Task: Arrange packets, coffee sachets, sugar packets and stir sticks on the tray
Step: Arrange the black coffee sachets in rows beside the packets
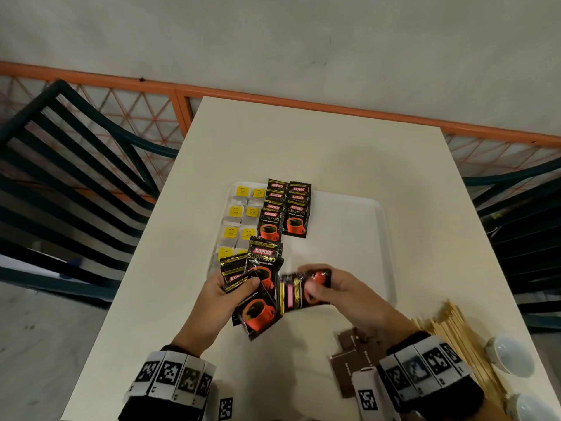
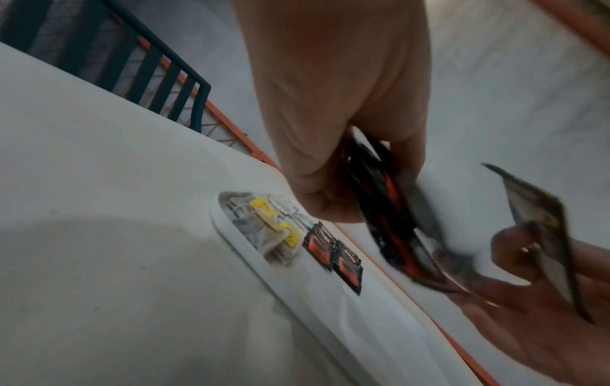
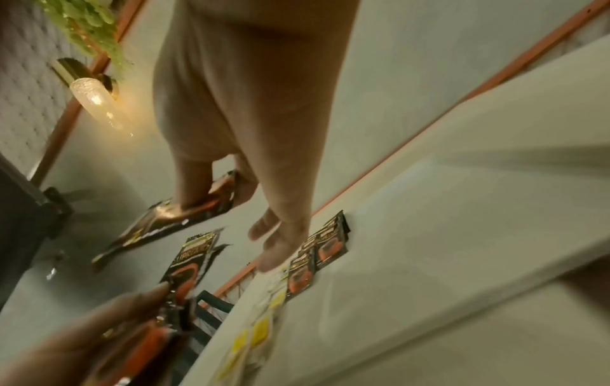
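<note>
Right hand point(image 1: 329, 288) is pinching one coffee sachet point(image 1: 303, 291) w/ its long axis lying sideways; left hand point(image 1: 226, 291) is gripping the fanned stack of sachets point(image 1: 258, 294); the sachet rows on the tray point(image 1: 358, 214) are sitting straight ahead, long axis pointing away, so prob needs a quarter turn before laying; right grip's nearer the open spot.

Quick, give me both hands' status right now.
Left hand: grips a fanned bunch of coffee sachets.
Right hand: pinches a single coffee sachet.
</note>
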A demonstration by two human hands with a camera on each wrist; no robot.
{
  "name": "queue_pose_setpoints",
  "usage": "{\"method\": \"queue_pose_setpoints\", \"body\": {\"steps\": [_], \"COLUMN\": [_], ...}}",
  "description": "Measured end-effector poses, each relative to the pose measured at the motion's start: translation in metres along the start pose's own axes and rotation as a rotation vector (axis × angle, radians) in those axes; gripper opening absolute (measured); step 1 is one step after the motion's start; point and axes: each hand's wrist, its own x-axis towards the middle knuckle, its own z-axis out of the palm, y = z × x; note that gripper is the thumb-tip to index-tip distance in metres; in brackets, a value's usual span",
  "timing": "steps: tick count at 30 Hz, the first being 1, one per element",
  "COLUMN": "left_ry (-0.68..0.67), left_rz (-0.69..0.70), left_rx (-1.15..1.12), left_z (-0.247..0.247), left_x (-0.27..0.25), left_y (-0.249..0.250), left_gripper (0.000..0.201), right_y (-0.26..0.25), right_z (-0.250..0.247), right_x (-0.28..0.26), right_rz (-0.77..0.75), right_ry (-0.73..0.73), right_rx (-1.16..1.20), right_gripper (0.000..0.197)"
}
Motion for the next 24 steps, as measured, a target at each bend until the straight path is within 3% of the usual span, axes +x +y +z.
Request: {"method": "queue_pose_setpoints", "body": {"steps": [4,7,10,13,18,21,23,24], "left_ry": [0.041,0.025,-0.033,-0.026,0.068,0.097,0.093,0.091], "left_rz": [0.021,0.046,0.097,0.106,0.055,0.004,-0.022,-0.033], "left_rx": [-0.048,-0.112,-0.155,-0.182,-0.244,-0.25,-0.238,-0.228], "left_z": [0.002,0.007,0.013,0.018,0.023,0.02,0.018,0.018], "left_x": [0.003,0.005,0.006,0.008,0.011,0.008,0.007,0.008], "left_y": [0.006,0.012,0.019,0.024,0.025,0.025,0.025,0.025], "left_gripper": [0.033,0.045,0.063,0.079,0.044,0.039,0.043,0.046], "right_y": [-0.018,-0.024,-0.03,-0.034,-0.036,-0.035,-0.033,-0.032], "right_z": [0.013,0.032,0.047,0.056,0.067,0.06,0.054,0.052], "right_x": [0.011,0.024,0.034,0.038,0.034,0.031,0.027,0.025], "right_rz": [-0.059,-0.045,-0.035,-0.057,-0.11,-0.082,-0.139,-0.221], "right_ry": [0.155,0.241,0.3,0.334,0.275,0.164,0.147,0.169], "right_rx": [0.404,0.44,0.49,0.429,0.217,0.038,-0.04,-0.092], "right_gripper": [0.032,0.018,0.022,0.021,0.015,0.017,0.031,0.051]}}
